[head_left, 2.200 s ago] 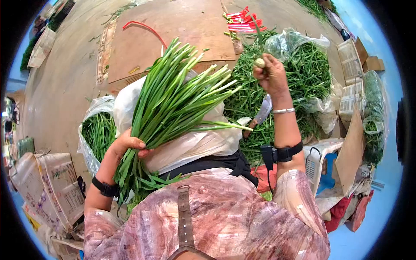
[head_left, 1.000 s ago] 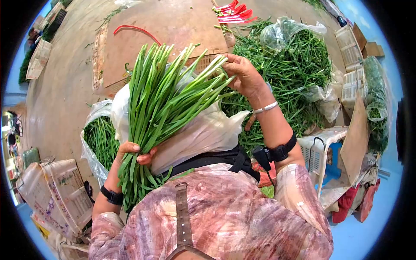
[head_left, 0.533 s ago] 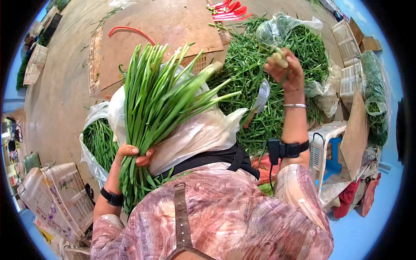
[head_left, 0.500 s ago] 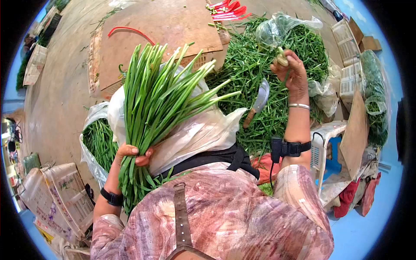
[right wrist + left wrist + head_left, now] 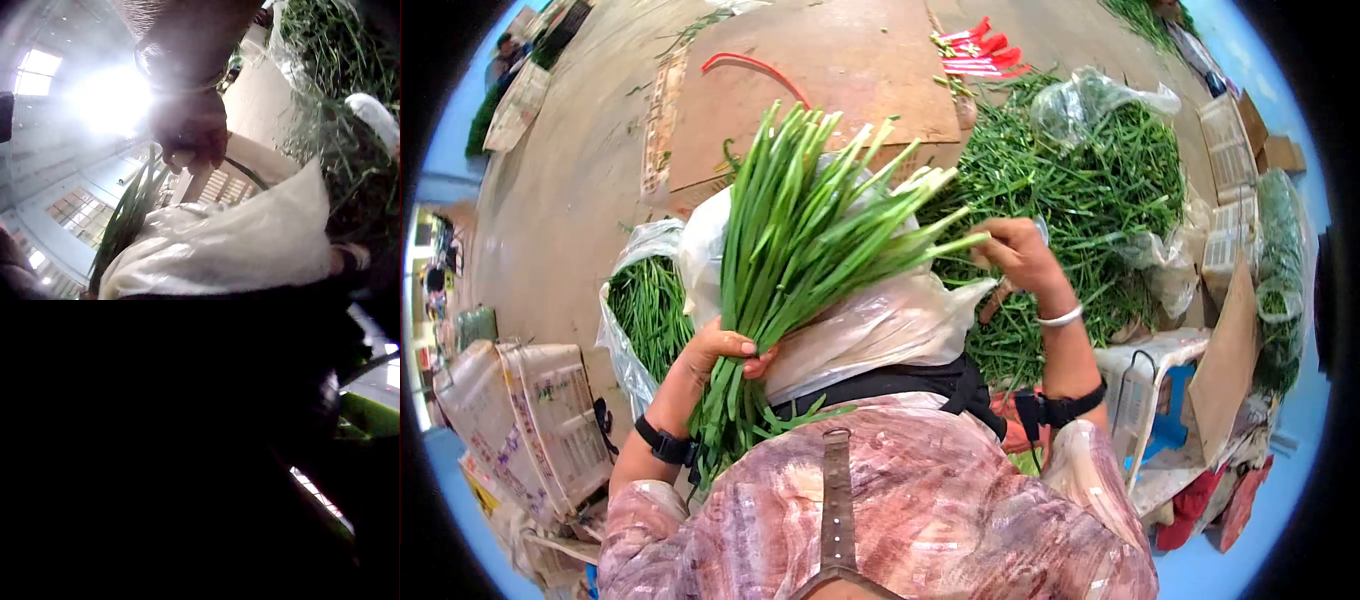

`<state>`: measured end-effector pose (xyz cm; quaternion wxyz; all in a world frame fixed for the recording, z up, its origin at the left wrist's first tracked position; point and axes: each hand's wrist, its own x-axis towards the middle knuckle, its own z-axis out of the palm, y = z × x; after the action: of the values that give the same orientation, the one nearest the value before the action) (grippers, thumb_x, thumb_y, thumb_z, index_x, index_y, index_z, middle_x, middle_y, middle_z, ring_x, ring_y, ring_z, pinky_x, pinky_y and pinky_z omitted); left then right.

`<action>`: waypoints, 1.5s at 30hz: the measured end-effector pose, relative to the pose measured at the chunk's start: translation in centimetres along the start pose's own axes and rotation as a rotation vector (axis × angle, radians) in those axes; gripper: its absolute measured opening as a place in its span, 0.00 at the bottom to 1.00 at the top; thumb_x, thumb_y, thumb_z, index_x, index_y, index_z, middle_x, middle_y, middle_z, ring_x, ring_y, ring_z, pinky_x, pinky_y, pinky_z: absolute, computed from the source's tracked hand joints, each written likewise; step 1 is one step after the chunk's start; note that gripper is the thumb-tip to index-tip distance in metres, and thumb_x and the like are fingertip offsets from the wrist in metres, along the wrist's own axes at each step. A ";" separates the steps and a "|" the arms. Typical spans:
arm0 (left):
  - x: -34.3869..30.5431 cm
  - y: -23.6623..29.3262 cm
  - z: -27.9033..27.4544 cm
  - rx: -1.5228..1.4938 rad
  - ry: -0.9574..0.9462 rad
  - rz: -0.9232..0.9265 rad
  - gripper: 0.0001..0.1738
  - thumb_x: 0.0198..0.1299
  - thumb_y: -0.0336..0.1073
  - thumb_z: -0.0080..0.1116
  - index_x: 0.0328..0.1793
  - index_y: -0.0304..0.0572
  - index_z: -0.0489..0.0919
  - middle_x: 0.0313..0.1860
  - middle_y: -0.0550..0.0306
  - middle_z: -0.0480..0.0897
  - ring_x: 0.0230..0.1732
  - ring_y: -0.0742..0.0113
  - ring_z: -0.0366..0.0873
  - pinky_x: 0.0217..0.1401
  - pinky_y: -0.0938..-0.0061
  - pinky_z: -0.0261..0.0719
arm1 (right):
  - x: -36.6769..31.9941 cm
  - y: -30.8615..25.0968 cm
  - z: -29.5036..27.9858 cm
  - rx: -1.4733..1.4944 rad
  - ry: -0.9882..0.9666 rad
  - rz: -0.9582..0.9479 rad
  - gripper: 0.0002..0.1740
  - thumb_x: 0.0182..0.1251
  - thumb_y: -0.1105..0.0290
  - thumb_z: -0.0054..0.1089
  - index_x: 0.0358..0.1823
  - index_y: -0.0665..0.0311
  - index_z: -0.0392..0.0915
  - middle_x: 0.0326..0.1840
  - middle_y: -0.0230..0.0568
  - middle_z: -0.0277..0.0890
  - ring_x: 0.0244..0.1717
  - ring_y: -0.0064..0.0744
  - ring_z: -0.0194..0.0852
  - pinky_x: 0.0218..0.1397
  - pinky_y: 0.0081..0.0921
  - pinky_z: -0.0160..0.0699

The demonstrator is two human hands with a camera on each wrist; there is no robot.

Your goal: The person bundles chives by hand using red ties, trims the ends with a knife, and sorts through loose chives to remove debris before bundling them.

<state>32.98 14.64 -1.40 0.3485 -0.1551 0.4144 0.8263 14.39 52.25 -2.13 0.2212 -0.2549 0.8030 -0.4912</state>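
Note:
My left hand (image 5: 730, 352) grips a thick bunch of green garlic (image 5: 800, 235) around its leafy lower part, thumb across the front. The pale stalk ends fan up and to the right over a whitish plastic sheet (image 5: 870, 335) on the lap. At the right edge of the fan, my right hand (image 5: 1022, 255) has its fingers bent and pinches the tip of one low stalk. The right wrist view shows those curled fingers (image 5: 194, 159) from behind, near a few green leaves (image 5: 128, 206). The left wrist view is almost wholly dark.
A knife with a wooden handle (image 5: 997, 300) lies behind the right hand on a large heap of greens (image 5: 1090, 190). A brown board (image 5: 820, 70) stands ahead, with red strips (image 5: 985, 50) beyond it. A bag of greens (image 5: 645, 310) sits at left, a white stool (image 5: 1145, 370) at right.
My right hand has come down and left from above the heap, where something small and pale showed at its fingers, back to the stalk ends. The left hand keeps its grip; the head view has shifted.

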 end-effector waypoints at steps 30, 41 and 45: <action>-0.2 0.3 3.5 0.257 0.076 0.111 0.37 0.38 0.33 0.71 0.57 0.36 0.69 0.39 0.52 0.81 0.30 0.72 0.76 0.31 0.78 0.75 | 5.7 -7.0 3.2 0.191 0.048 0.156 0.19 0.54 0.80 0.58 0.49 0.74 0.70 0.23 0.32 0.74 0.20 0.18 0.70 0.24 0.16 0.70; 0.6 0.4 3.7 0.274 0.109 0.099 0.41 0.34 0.39 0.73 0.57 0.36 0.68 0.34 0.50 0.80 0.25 0.70 0.76 0.25 0.77 0.74 | 8.7 -9.1 6.2 -0.834 0.168 -0.176 0.15 0.48 0.62 0.66 0.37 0.58 0.78 0.37 0.45 0.75 0.42 0.47 0.72 0.45 0.39 0.71; 0.7 0.1 3.0 0.214 0.028 0.136 0.43 0.33 0.42 0.75 0.57 0.35 0.68 0.37 0.49 0.80 0.26 0.69 0.76 0.25 0.77 0.75 | 9.2 -7.5 6.9 -0.654 0.219 -0.243 0.13 0.49 0.64 0.64 0.36 0.58 0.77 0.36 0.45 0.74 0.42 0.48 0.71 0.45 0.40 0.71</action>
<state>32.46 17.28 0.08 0.3006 -0.1000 0.5147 0.7967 12.90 38.89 0.77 -0.0193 -0.3514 0.9005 -0.2553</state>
